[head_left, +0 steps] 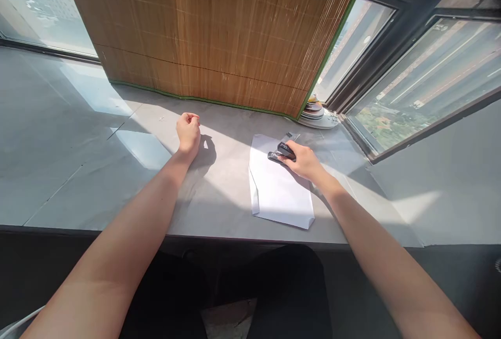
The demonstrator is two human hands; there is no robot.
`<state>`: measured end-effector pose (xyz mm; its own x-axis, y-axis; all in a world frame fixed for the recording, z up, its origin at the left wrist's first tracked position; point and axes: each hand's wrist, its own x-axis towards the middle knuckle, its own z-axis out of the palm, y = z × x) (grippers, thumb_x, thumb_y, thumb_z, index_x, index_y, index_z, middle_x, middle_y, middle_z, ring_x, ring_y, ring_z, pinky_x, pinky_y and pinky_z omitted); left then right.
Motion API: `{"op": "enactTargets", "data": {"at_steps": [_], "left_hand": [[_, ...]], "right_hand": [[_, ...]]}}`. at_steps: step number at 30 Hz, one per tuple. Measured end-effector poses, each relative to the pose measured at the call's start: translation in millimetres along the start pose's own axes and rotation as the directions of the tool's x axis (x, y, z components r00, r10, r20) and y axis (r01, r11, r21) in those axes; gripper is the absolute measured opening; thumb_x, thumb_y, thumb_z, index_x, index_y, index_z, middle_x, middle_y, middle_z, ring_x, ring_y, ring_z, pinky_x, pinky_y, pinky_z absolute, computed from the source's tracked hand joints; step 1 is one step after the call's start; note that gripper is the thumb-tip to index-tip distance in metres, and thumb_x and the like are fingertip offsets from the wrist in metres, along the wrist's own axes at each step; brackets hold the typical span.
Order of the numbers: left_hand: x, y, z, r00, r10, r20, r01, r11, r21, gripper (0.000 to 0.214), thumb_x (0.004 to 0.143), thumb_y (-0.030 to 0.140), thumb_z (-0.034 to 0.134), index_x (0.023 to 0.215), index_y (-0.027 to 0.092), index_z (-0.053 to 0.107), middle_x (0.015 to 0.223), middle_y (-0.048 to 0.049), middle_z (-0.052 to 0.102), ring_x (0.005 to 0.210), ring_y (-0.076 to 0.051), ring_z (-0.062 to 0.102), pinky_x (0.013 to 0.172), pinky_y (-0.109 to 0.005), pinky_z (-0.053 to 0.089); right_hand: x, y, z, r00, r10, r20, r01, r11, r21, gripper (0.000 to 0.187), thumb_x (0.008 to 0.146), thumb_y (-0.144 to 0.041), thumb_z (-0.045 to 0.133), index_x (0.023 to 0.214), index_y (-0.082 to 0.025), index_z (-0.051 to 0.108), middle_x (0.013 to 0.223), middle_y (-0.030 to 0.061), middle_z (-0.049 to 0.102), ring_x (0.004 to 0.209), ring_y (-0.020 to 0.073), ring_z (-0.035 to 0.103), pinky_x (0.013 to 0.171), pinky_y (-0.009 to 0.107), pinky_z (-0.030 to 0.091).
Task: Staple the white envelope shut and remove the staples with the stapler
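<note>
My right hand grips a black stapler, whose jaws stand apart over the upper part of some white paper. The paper lies on the grey tiled ledge, with folded or curled corners at its near end. My left hand is raised a little off the ledge, left of the paper, its fingers curled closed. Whatever may be inside those fingers is hidden. Just beyond the stapler lies a small clear and dark item, too small to name. Tiny light bits lie to the left of my left hand.
A bamboo blind with green edging hangs down to the back of the ledge. Stacked plates sit in the far right corner by a dark window frame. A white wall bounds the right side. The ledge's front edge is above my knees.
</note>
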<state>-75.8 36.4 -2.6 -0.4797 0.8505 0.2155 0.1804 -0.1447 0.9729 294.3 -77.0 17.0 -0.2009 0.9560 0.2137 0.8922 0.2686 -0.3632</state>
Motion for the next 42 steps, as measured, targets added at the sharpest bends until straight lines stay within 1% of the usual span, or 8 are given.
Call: {"op": "enactTargets", "data": {"at_steps": [4,7,10,12,16,23,37,42], "left_hand": [[-2,1,-0.1,1.0,0.004,0.017,-0.004,1.0,0.008,0.013,0.088,0.014,0.058,0.079,0.022,0.061,0.076,-0.0021,0.06,0.073,-0.018,0.055,0.067,-0.031,0.044],[-2,1,-0.6,1.0,0.001,0.014,-0.001,1.0,0.017,0.014,0.087,0.014,0.057,0.077,0.022,0.061,0.075,-0.0022,0.06,0.071,-0.017,0.054,0.067,-0.031,0.043],[-2,1,-1.5,1.0,0.008,0.027,-0.009,1.0,0.03,0.013,0.087,0.015,0.057,0.077,0.022,0.062,0.075,-0.0021,0.061,0.071,-0.017,0.053,0.064,-0.03,0.042],[-2,1,-2.2,1.0,0.013,0.029,-0.014,0.999,0.044,0.012,0.087,0.017,0.057,0.077,0.023,0.061,0.075,-0.0018,0.061,0.07,-0.017,0.053,0.063,-0.03,0.042],[-2,2,-2.5,1.0,0.02,0.023,-0.021,0.997,0.068,0.013,0.086,0.016,0.055,0.077,0.023,0.061,0.075,-0.0013,0.06,0.072,-0.017,0.056,0.065,-0.03,0.044],[-2,5,-2.1,1.0,-0.005,0.017,0.004,0.999,0.046,0.016,0.085,0.012,0.055,0.075,0.024,0.06,0.073,-0.0005,0.058,0.072,-0.018,0.055,0.067,-0.031,0.044],[-6,7,-2.3,0.999,0.006,0.042,-0.009,0.997,0.07,0.019,0.088,0.011,0.055,0.076,0.022,0.062,0.073,-0.0014,0.06,0.074,-0.018,0.056,0.066,-0.031,0.041],[-12,7,-0.6,0.982,0.134,0.132,-0.157,0.97,0.183,0.019,0.088,0.007,0.054,0.076,0.021,0.061,0.073,-0.0006,0.062,0.073,-0.017,0.056,0.071,-0.031,0.042]], "right_hand": [[-8,30,-21,1.0,-0.01,0.003,0.009,0.992,0.128,0.032,0.09,-0.053,0.076,0.104,-0.026,0.068,0.095,0.0063,0.075,0.085,0.0265,0.069,0.079,0.04,0.051],[0,48,-26,0.972,0.13,-0.194,-0.054,0.933,0.356,0.045,0.095,-0.071,0.064,0.097,-0.026,0.066,0.093,0.0069,0.072,0.085,0.025,0.068,0.079,0.039,0.054],[9,78,-21,0.751,0.526,-0.399,-0.263,0.793,0.55,0.053,0.098,-0.075,0.049,0.075,-0.027,0.05,0.067,0.0022,0.054,0.064,0.0205,0.052,0.061,0.036,0.046],[10,98,-13,0.687,0.634,-0.355,-0.326,0.706,0.629,0.051,0.095,-0.07,0.056,0.069,-0.028,0.045,0.06,-0.0005,0.048,0.058,0.0176,0.043,0.056,0.035,0.038],[9,114,-3,0.779,0.571,-0.261,-0.284,0.691,0.665,0.044,0.087,-0.057,0.07,0.064,-0.025,0.05,0.06,-0.0005,0.053,0.059,0.0157,0.044,0.056,0.032,0.036],[12,113,1,0.834,0.501,-0.231,-0.299,0.762,0.574,0.043,0.09,-0.054,0.072,0.066,-0.026,0.051,0.059,-0.0004,0.053,0.062,0.0181,0.048,0.061,0.034,0.042],[15,114,2,0.84,0.509,-0.19,-0.315,0.741,0.593,0.043,0.088,-0.054,0.072,0.063,-0.025,0.054,0.06,-0.0009,0.052,0.061,0.0162,0.047,0.06,0.032,0.041],[14,118,2,0.855,0.487,-0.178,-0.316,0.761,0.566,0.045,0.087,-0.059,0.073,0.065,-0.024,0.055,0.061,-0.0012,0.053,0.062,0.0161,0.048,0.062,0.031,0.042]]}}
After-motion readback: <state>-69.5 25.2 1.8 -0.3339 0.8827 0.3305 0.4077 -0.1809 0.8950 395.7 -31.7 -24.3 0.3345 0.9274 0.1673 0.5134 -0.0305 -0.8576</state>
